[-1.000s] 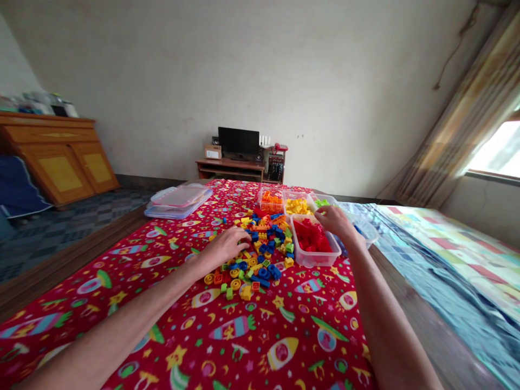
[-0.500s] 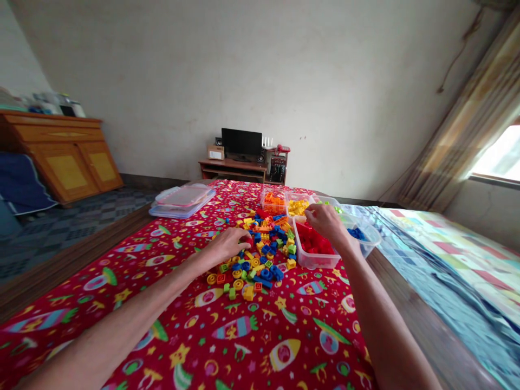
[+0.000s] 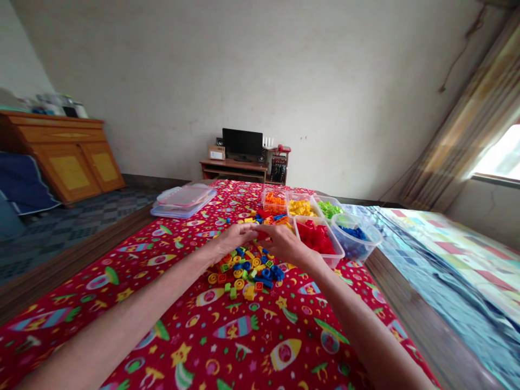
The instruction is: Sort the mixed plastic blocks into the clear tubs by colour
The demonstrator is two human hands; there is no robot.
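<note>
Red rocket-print cloth covers the surface [image 3: 252, 336], with a heap of mixed bricks [image 3: 249, 268] at centre frame. Left hand [image 3: 235, 238] and right hand [image 3: 284, 244] meet fingertip to fingertip over it, pinching a small red piece; how firm the grip is I cannot tell. A fumble could drop it back into the heap, short of the red tub [image 3: 319, 241] just right.

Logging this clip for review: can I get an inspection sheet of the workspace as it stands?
Surface: red rocket-print cloth over a table.
Job's things: loose mixed bricks; red bricks tub; orange, yellow, green tubs, blue bowl.
Clutter: stacked lids.
Grippers: left hand and right hand meet over the pile; grasp unclear.
Cables: nothing seen.
Surroundings: monitor, wooden cabinet, curtain.
</note>
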